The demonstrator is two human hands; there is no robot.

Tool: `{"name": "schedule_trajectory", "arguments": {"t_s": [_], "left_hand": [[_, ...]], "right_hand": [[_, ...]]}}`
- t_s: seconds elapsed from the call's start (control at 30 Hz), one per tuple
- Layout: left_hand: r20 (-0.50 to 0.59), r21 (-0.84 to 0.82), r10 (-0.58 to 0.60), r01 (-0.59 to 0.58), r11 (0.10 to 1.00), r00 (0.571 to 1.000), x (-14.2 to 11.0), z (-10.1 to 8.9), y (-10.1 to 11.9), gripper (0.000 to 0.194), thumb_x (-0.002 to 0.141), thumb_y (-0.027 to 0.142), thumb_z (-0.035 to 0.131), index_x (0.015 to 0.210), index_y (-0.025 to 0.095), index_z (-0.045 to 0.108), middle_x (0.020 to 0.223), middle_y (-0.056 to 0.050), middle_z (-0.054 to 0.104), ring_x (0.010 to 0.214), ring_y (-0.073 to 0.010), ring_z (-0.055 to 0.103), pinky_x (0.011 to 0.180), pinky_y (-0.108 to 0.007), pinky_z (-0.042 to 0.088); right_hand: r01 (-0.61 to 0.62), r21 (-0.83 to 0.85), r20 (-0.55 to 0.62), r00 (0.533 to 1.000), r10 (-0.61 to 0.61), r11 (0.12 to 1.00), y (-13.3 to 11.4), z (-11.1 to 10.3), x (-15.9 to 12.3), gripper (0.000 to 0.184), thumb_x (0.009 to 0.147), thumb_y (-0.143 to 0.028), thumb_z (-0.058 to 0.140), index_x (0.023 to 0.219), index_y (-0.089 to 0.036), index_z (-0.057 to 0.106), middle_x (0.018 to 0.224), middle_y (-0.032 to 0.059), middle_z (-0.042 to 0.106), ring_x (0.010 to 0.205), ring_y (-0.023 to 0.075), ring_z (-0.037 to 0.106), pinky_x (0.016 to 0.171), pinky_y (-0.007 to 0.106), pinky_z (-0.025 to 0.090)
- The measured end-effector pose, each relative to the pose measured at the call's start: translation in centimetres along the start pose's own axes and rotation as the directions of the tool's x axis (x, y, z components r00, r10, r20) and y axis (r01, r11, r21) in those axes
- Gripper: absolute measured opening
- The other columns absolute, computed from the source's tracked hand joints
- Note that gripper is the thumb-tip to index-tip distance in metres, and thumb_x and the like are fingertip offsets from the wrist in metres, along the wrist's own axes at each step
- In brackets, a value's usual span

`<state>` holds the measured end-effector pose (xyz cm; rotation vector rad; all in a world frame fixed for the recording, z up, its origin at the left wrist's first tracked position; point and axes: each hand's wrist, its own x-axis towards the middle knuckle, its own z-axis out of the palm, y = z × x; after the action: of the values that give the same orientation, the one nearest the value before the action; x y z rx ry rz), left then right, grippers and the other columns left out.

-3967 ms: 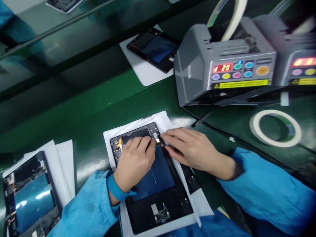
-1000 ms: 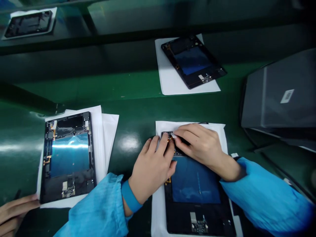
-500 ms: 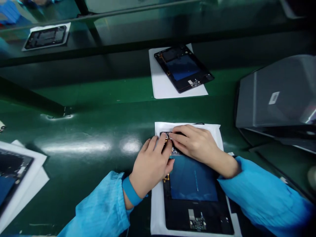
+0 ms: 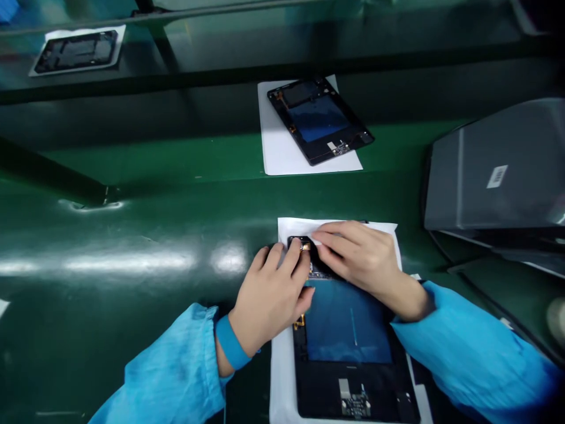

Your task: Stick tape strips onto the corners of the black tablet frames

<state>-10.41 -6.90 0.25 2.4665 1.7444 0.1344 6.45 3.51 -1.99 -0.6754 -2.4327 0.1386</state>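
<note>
An opened tablet (image 4: pixel 353 380), its blue inner panel and small circuit board exposed, lies on a white sheet (image 4: pixel 281 388). My left hand (image 4: pixel 273 300), wearing a blue wristband (image 4: pixel 232 343), rests with its fingers stretched over the tablet's upper left corner. A small gold-coloured part (image 4: pixel 305 247) shows beside those fingertips. Just to the right, my right hand (image 4: pixel 359 253) has thumb and fingers pinched together above the tablet's top edge. Something small and pale may sit at its fingertips, too small to make out. Both hands partly cover the tablet's upper end.
Farther back, another opened tablet (image 4: pixel 320 118) lies askew on white paper (image 4: pixel 276 147). On the raised shelf at the far left is a tablet shell (image 4: pixel 77 52). A large grey machine (image 4: pixel 498 171) stands on the right, with a cable (image 4: pixel 481 291) below it. A dark green post (image 4: pixel 53 174) rises on the left.
My right hand has shifted slightly right, away from my left fingertips, and the gold-coloured part shows more. My left hand stays over the corner. The view has turned, dropping the tablet at far left.
</note>
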Motion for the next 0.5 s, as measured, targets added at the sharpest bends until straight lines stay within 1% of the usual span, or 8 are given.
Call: {"name": "schedule_trajectory", "arguments": {"t_s": [0.07,0.13,0.33,0.5], "left_hand": [[0.002,0.006,0.004,-0.004,1.000,1.000,0.06,0.02,-0.07,0.049,0.091,0.038,0.044,0.133,0.012,0.048,0.141,-0.012,0.046,0.117,-0.0301,0.048,0.097,-0.045,0.043],[0.003,0.007,0.009,-0.009,1.000,1.000,0.13,0.08,-0.09,0.048,0.092,0.038,0.042,0.132,0.012,0.048,0.141,-0.012,0.046,0.117,-0.0302,0.048,0.097,-0.045,0.043],[0.003,-0.007,0.020,-0.020,1.000,1.000,0.31,0.30,-0.17,0.047,0.093,0.037,0.039,0.131,0.012,0.049,0.141,-0.012,0.046,0.117,-0.0310,0.048,0.097,-0.046,0.042],[-0.008,-0.012,0.023,-0.023,1.000,1.000,0.32,0.36,-0.22,0.046,0.093,0.036,0.038,0.130,0.011,0.050,0.140,-0.013,0.047,0.116,-0.0312,0.048,0.097,-0.046,0.042]], "right_hand": [[0.096,-0.122,0.057,0.994,-0.089,0.988,-0.13,0.08,-0.11,0.011,0.084,-0.014,0.062,0.094,-0.015,0.067,0.091,0.0047,0.070,0.078,0.0160,0.064,0.068,0.028,0.051],[0.132,-0.169,0.096,0.988,-0.117,0.977,-0.22,0.09,-0.13,0.011,0.084,-0.015,0.062,0.094,-0.014,0.067,0.091,0.0045,0.070,0.077,0.0158,0.063,0.066,0.028,0.049],[0.120,-0.180,0.135,0.986,-0.096,0.976,-0.30,-0.09,-0.12,0.012,0.086,-0.016,0.060,0.096,-0.016,0.067,0.094,0.0047,0.070,0.080,0.0153,0.062,0.065,0.027,0.047],[0.131,-0.176,0.154,0.983,-0.105,0.976,-0.30,-0.10,-0.16,0.012,0.085,-0.016,0.061,0.095,-0.015,0.068,0.095,0.0055,0.069,0.081,0.0161,0.061,0.065,0.028,0.047]]}}
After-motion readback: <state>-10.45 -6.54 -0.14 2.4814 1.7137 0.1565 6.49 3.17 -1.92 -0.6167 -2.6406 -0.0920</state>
